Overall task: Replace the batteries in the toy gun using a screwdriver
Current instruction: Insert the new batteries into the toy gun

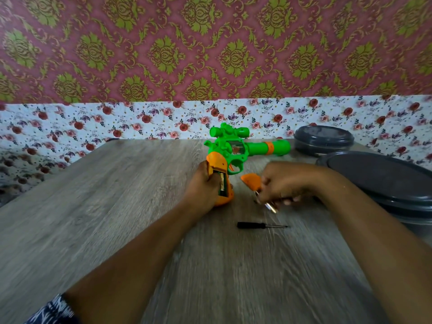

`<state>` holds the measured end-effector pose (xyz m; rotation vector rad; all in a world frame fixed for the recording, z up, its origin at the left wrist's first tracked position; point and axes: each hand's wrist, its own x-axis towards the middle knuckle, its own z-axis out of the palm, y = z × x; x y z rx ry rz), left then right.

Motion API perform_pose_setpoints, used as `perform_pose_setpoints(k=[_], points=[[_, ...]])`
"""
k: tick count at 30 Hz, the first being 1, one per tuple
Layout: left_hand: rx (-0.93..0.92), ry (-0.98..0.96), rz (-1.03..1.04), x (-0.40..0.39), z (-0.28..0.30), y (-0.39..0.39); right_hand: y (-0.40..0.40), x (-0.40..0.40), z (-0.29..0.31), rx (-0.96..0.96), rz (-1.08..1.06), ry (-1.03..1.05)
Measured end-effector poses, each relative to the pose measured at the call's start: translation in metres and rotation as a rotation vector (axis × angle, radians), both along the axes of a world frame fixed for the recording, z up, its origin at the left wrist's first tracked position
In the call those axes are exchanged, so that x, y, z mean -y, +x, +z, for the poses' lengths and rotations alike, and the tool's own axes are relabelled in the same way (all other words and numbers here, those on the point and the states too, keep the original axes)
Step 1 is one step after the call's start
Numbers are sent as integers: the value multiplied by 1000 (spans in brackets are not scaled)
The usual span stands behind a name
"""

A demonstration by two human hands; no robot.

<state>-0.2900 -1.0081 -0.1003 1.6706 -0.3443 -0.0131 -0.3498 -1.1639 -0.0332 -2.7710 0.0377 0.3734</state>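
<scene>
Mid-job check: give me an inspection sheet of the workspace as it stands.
Surface: wood-grain table.
Job's things: toy gun lying flat, grip compartment open, battery inside; orange cover off; screwdriver idle on table.
Clutter: two dark lidded containers at right.
Grippers: left hand grips the gun's grip; right hand holds a small blurred metallic item.
Cables: nothing seen.
Surroundings: patterned wallpaper.

Left hand grips toy gun.
</scene>
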Motion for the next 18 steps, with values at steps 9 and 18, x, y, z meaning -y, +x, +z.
perform_pose_setpoints(k=[9,18], points=[[5,-1,-30,-2,-3,2,2,-20,5,391,55,518],[54,52,-1,-2,-5,7,6,-29,-11,460,111,495]])
